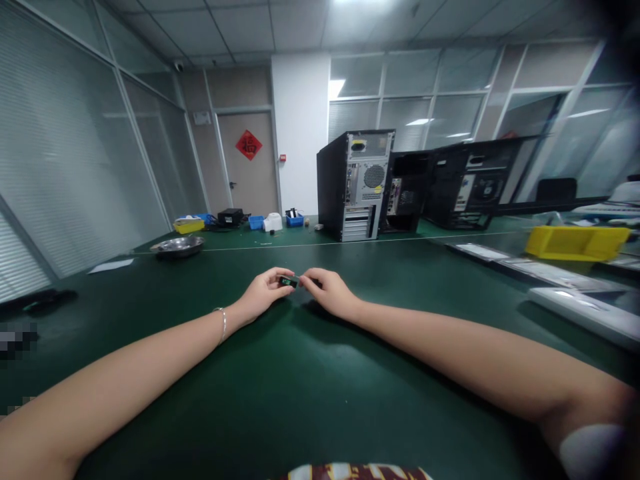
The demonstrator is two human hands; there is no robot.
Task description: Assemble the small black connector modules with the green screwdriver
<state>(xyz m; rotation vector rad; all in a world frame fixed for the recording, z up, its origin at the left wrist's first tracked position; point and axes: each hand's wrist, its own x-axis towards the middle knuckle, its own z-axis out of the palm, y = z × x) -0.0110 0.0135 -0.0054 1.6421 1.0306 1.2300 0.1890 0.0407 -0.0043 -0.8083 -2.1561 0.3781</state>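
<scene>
**Left hand (264, 291) pinching small dark device (289, 282)**

Device sits between thumb and fingers, over mid-desk (300, 400). Right hand (330, 291) just beside, fingers curled narrow; can't tell if they grip anything. Forearms (165, 360) angle inward.

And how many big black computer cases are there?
3: a tall case nearest the middle, a second case partly hidden just right of it, and a third case farther right. More could be hidden behind them.
</scene>
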